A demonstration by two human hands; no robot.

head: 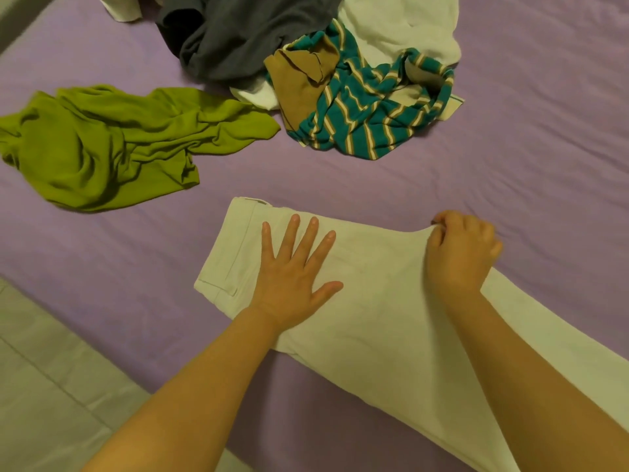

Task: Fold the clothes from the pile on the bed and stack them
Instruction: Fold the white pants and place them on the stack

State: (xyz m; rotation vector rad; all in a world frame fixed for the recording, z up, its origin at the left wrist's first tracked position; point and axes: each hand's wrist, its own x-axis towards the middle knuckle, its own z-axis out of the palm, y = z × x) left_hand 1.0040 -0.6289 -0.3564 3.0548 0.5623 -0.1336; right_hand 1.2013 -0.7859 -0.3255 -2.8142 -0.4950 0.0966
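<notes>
White trousers point(374, 301) lie flat on the purple bed sheet point(136, 267), waistband at the left, legs running toward the lower right. My left hand point(292, 270) presses flat on them near the waistband, fingers spread. My right hand point(459, 250) pinches the far edge of the trousers with curled fingers. Beyond lies the pile: a teal striped garment point(371, 110) with a brown piece point(299, 86), a dark grey garment point(235, 39) and a white garment point(405, 25).
A crumpled green garment point(102, 148) lies apart at the left of the bed. The bed's near edge runs diagonally at lower left, with pale floor point(51, 386) beyond it. Another white piece point(119, 8) shows at the top left.
</notes>
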